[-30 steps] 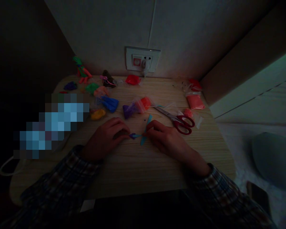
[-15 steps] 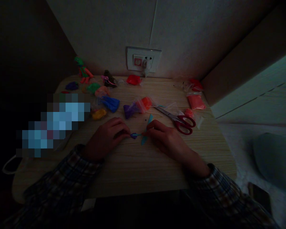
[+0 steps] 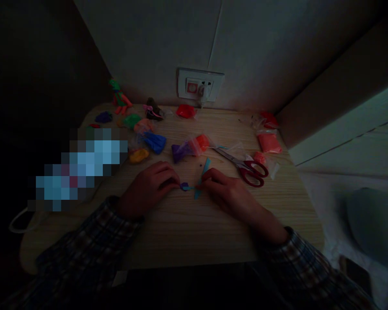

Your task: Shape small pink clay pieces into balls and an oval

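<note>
My left hand [image 3: 150, 187] is closed, its thumb and fingertips pinching the left side of a small purple lump of clay [image 3: 184, 186] just above the table. My right hand [image 3: 229, 193] is closed in a pinch on a thin light-blue stick [image 3: 189, 188], whose left end touches the purple lump. A flat light-blue strip [image 3: 207, 164] lies slantwise by the right fingertips, which cover its middle. Whether those fingers touch the strip, I cannot tell. Red-handled scissors [image 3: 239, 163] rest beyond my right hand, blades pointing left.
Bags of purple clay [image 3: 180, 152], orange clay [image 3: 201, 143], blue clay [image 3: 155, 142] and pink clay [image 3: 269, 142] lie around the wooden table [image 3: 181, 241]. A green-and-orange clay figure [image 3: 119, 98] sits at the back left. A phone-like screen [image 3: 93, 159], blurred out, leans at left.
The whole view has shifted slightly, so everything sits a little lower and to the right. Both hands keep their pinches, with the stick against the purple lump.
</note>
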Tool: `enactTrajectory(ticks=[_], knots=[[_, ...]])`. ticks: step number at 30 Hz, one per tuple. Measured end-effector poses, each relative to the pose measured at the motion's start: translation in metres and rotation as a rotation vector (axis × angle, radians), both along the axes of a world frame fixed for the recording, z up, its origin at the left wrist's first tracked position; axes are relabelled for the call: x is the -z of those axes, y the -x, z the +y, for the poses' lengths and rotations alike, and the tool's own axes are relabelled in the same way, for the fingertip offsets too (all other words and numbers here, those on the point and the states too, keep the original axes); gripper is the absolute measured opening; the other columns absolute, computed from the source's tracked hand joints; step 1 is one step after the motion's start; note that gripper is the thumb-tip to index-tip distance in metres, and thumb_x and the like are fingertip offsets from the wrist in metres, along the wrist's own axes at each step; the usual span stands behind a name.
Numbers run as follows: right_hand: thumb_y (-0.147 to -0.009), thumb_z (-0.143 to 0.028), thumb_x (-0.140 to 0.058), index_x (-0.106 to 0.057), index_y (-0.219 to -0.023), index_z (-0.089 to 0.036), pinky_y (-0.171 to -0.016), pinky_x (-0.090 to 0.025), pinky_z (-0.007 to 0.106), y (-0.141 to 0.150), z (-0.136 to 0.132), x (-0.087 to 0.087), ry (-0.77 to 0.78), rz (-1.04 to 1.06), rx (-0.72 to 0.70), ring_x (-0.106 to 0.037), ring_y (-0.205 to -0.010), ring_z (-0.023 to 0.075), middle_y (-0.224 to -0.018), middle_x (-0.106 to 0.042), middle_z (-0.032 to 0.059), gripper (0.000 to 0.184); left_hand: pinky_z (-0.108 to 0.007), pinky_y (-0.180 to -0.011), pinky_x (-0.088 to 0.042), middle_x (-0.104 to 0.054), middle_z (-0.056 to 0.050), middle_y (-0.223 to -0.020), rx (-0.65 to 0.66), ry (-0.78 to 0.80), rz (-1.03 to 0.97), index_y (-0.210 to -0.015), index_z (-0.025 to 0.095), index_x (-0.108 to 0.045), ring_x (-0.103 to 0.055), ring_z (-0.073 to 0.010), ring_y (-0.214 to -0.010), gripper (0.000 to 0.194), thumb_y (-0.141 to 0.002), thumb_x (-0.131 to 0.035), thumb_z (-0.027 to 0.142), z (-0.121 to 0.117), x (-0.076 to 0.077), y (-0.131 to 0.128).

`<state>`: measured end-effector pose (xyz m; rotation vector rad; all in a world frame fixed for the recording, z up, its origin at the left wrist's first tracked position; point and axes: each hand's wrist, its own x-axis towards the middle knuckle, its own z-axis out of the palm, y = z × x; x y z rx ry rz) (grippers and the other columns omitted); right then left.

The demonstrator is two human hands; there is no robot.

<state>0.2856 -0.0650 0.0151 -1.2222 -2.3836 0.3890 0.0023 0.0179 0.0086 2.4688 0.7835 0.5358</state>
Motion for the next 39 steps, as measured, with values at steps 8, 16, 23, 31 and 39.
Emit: enactTrajectory(ticks=[8,16,23,31,39], knots=[[-0.112,-0.026,-0.075,-0.074,-0.13,-0.019,-0.078,-0.069,0.034,0.003,0.001,0.004,-0.001,0.022,0.008,-0.076,-0.094,0.0185,-0.126,-0.076,0.0069,0.02,-0.045,-0.095,-0.068,-0.077,-0.007,-0.115,0.0,-0.001,-0.015,-0.11,0.015,-0.075,-0.077,-0.0245,-0.105,0.014,-0.111,-0.076,0.029,-0.001,0.001,-0.001],[-0.112,-0.026,-0.074,-0.074,-0.131,-0.02,-0.08,-0.069,0.035,0.005,0.0,0.002,0.008,0.042,0.021,-0.077,-0.096,0.0193,-0.126,-0.076,0.007,0.02,-0.044,-0.095,-0.067,-0.077,-0.006,-0.112,-0.01,0.009,-0.014,-0.107,0.016,-0.075,-0.076,-0.0241,-0.105,0.013,-0.111,-0.076,0.028,-0.001,0.0,-0.001],[-0.111,-0.027,-0.075,-0.074,-0.129,-0.019,-0.079,-0.069,0.035,0.006,0.001,0.003,0.013,0.057,0.026,-0.076,-0.095,0.0189,-0.127,-0.076,0.0072,0.019,-0.044,-0.096,-0.067,-0.077,-0.006,-0.114,-0.006,0.032,-0.001,-0.107,0.016,-0.075,-0.076,-0.024,-0.105,0.013,-0.112,-0.074,0.028,-0.001,-0.002,-0.002],[-0.111,-0.022,-0.074,-0.074,-0.122,-0.018,-0.079,-0.068,0.034,0.0,0.004,-0.005,-0.052,0.121,0.016,-0.076,-0.096,0.0193,-0.121,-0.076,0.0055,0.012,-0.046,-0.098,-0.067,-0.077,-0.007,-0.116,-0.001,0.063,-0.004,-0.109,0.015,-0.075,-0.077,-0.025,-0.107,0.014,-0.111,-0.076,0.03,0.0,-0.004,-0.005],[-0.11,-0.016,-0.074,-0.073,-0.125,-0.018,-0.071,-0.066,0.028,0.007,0.003,-0.005,-0.1,0.058,-0.065,-0.075,-0.086,0.0153,-0.121,-0.076,0.0051,0.015,-0.045,-0.099,-0.067,-0.077,-0.007,-0.114,0.0,0.09,-0.018,-0.106,0.017,-0.076,-0.076,-0.0245,-0.107,0.014,-0.112,-0.075,0.029,0.003,-0.004,-0.008]])
